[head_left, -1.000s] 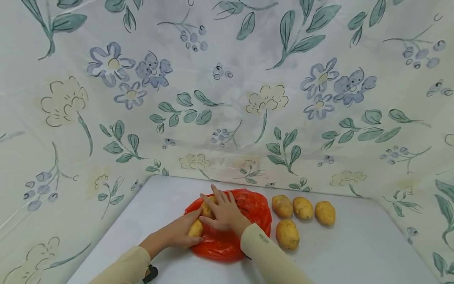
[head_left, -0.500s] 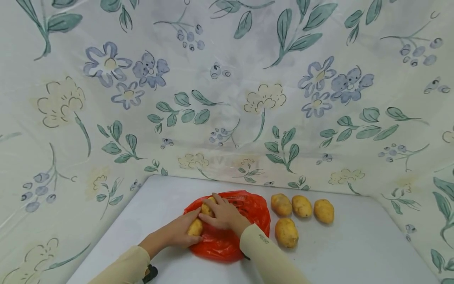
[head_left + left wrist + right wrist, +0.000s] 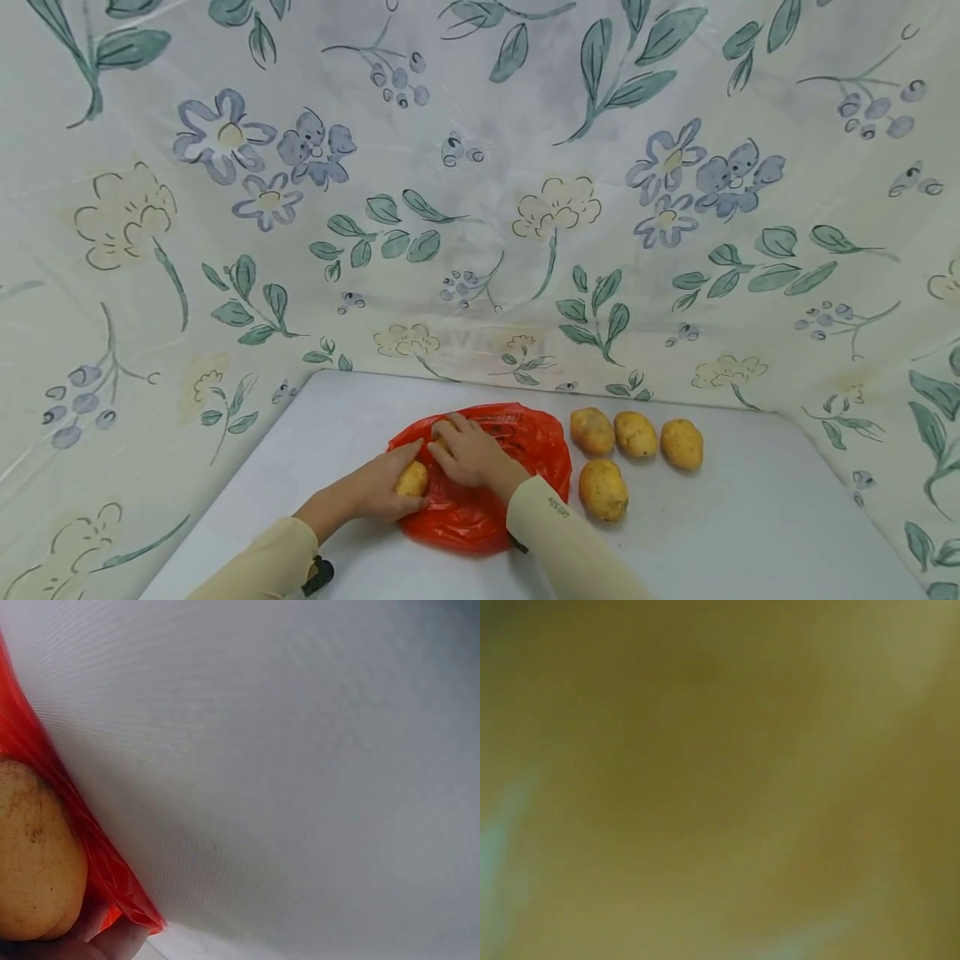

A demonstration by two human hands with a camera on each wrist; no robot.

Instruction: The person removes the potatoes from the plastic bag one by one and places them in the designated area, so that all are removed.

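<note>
A red plastic bag (image 3: 465,521) lies spread on the white table, with a potato (image 3: 412,479) at its left edge. My left hand (image 3: 375,487) holds that potato between thumb and fingers; in the left wrist view the potato (image 3: 37,855) sits against the red bag (image 3: 112,877), with fingertips (image 3: 120,941) below it. Just to the right, my right hand (image 3: 472,454) curls its fingers over a second potato (image 3: 442,429), which is mostly covered by the hand. The right wrist view is a yellow-brown blur.
Several loose potatoes (image 3: 636,434) lie on the table (image 3: 750,517) right of the bag, one of them (image 3: 603,491) nearer the front. A dark object (image 3: 321,575) shows beside the left sleeve. A floral sheet (image 3: 480,250) rises behind the table.
The right hand's fingers, spread straight a second ago, have curled down over the second potato and hide more of it. The left hand stays in place.
</note>
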